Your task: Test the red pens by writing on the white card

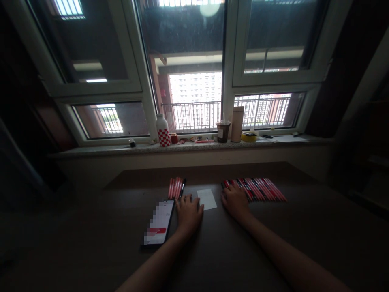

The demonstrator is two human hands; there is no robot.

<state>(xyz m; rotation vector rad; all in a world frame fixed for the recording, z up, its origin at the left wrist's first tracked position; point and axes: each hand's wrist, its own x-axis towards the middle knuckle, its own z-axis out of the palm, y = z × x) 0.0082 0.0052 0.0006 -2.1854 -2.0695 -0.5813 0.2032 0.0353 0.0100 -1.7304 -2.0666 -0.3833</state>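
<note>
My left hand (189, 215) rests on the dark table with its fingers spread, holding nothing. It lies between a phone (161, 223) with a lit screen and a small white sheet of paper (207, 199), close to the paper's left edge. Beyond it is a small bunch of pink pens (175, 187) with a black one at its right side. My right hand (236, 201) lies over the left end of a long row of pink, red and black pens (261, 190). Its fingers are slightly apart and touch the pens there; none is visibly gripped.
Behind the table (121, 227) runs a stone windowsill (194, 148). On it stand a red-checked white bottle (163, 132), a cup with a dark drink (223, 132), a tall tan container (237, 125) and a yellow roll (249, 137). Windows rise above.
</note>
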